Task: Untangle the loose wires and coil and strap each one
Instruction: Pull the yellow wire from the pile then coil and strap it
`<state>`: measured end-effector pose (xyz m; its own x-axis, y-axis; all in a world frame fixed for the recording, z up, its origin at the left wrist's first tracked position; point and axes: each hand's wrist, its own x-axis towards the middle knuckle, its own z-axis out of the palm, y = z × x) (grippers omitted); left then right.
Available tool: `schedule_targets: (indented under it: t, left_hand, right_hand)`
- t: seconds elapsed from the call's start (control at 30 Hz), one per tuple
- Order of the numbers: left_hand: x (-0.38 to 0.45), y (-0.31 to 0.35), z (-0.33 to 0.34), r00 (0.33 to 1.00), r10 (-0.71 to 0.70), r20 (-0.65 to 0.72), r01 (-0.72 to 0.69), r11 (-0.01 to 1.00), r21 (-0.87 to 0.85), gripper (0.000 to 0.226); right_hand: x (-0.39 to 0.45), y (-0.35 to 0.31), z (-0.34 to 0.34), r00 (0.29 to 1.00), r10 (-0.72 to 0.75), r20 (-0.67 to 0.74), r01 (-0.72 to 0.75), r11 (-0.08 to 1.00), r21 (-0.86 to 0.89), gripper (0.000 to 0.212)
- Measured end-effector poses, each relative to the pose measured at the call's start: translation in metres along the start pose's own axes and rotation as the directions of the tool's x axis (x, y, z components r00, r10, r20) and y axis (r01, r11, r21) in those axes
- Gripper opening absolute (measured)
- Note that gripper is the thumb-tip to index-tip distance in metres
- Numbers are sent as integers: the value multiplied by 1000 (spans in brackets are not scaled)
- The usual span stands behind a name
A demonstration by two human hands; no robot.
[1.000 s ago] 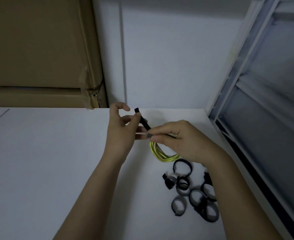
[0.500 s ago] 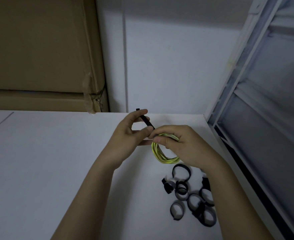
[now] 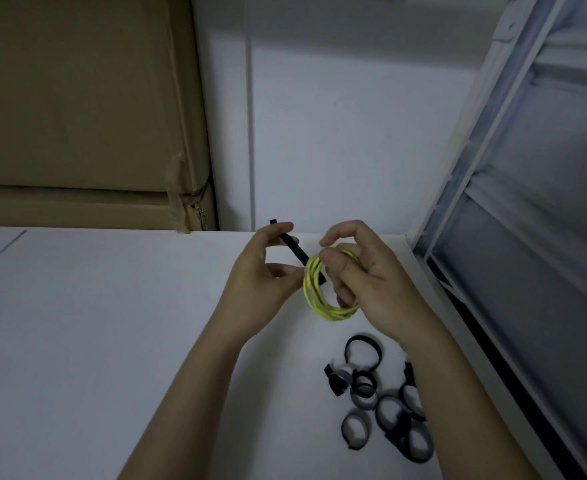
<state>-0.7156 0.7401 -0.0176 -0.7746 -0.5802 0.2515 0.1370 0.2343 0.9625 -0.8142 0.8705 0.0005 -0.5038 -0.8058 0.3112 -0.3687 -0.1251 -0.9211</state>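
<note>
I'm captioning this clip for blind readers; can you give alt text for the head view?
Two hands work over a white table: the right hand holds a yellow wire coil while the left hand pinches a black strap that reaches it. Spare straps lie nearer the person.

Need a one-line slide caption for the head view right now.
Right hand holds a coiled yellow wire while left hand pinches a black strap against it, above spare straps.

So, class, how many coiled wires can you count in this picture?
1: the yellow-green coil, gripped by the right hand, with the left hand pinching a black strap that reaches it. None else shows.
</note>
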Motion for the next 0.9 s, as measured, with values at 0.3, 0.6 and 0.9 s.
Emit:
schedule_targets:
  t: [0.3,0.6,0.9]
  left_hand:
    - [0,-1,-4,975,-91,201,152,936,-316,47]
    - [2,7,-9,958,-89,274,196,899,-392,41]
    - [1,13,-10,977,-51,208,121,934,-336,50]
  right_hand:
    - [2,1,1,999,3,-41,-3,1000,-3,12]
    - [0,1,-1,1000,-8,-7,6,990,-140,15]
    - [-3,-5,-4,995,-7,101,19,993,-120,23]
